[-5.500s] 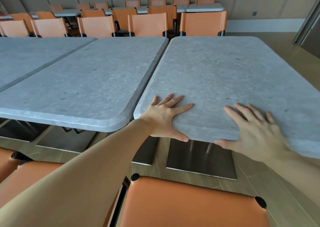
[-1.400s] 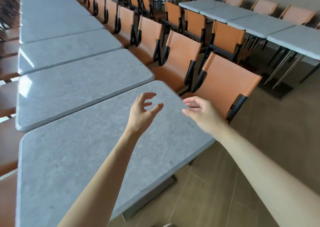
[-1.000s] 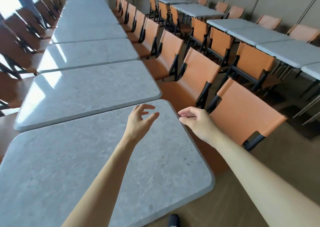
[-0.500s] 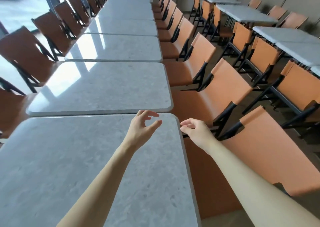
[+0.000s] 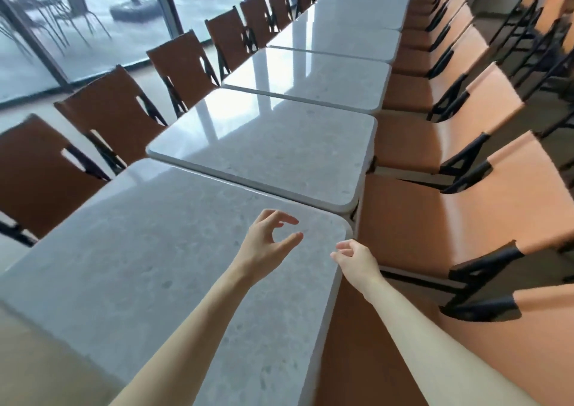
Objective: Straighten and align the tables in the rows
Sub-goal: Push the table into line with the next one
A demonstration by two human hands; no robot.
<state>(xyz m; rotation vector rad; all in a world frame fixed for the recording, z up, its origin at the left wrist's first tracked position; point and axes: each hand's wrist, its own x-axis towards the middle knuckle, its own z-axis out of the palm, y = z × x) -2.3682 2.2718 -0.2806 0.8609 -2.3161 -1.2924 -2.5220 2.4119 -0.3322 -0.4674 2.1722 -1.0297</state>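
A long row of grey stone-top tables runs away from me. The nearest table [image 5: 149, 250] lies under my arms, and the second table [image 5: 273, 148] butts against its far edge, shifted a little to the right of it. My left hand [image 5: 267, 244] hovers above the nearest table's far right corner, fingers loosely curled, holding nothing. My right hand [image 5: 354, 258] hangs just off that table's right edge, fingers loosely curled and empty. Further tables [image 5: 313, 76] continue the row.
Orange chairs [image 5: 466, 207] line the right side of the row, pushed close to the table edges. Darker shaded chairs [image 5: 105, 123] line the left side by a glass wall [image 5: 77, 17]. More chairs and table legs stand at the far right.
My view has swung left along the row, bringing the window side into sight. Both hands stay raised near the nearest table's far right corner, in the same loose pose.
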